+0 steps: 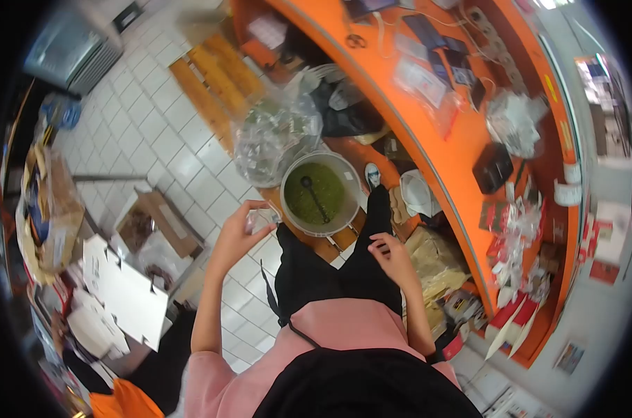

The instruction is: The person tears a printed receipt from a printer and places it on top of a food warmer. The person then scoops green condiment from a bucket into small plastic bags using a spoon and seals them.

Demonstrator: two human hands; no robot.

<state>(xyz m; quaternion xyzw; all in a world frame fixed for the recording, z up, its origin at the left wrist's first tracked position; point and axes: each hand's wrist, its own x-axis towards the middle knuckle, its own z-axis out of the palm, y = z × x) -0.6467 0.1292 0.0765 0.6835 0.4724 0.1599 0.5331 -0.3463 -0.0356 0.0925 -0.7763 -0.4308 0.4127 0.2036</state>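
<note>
Between my legs stands a white bucket holding a chunky green mixture. A black long-handled spoon lies in the mixture. To the left of the bucket, my left hand pinches a small clear plastic item between thumb and fingers; whether it is a little bag or a cup I cannot tell. My right hand hovers over my right thigh with loosely bent, parted fingers and nothing in it. Just beyond the bucket is a large clear plastic bag with small clear pieces inside.
An orange counter curves along the right, carrying papers, a black box and plastic bags. Wooden slats lie ahead on white tiles. At left are an open cardboard box, white card sheets and another person in orange.
</note>
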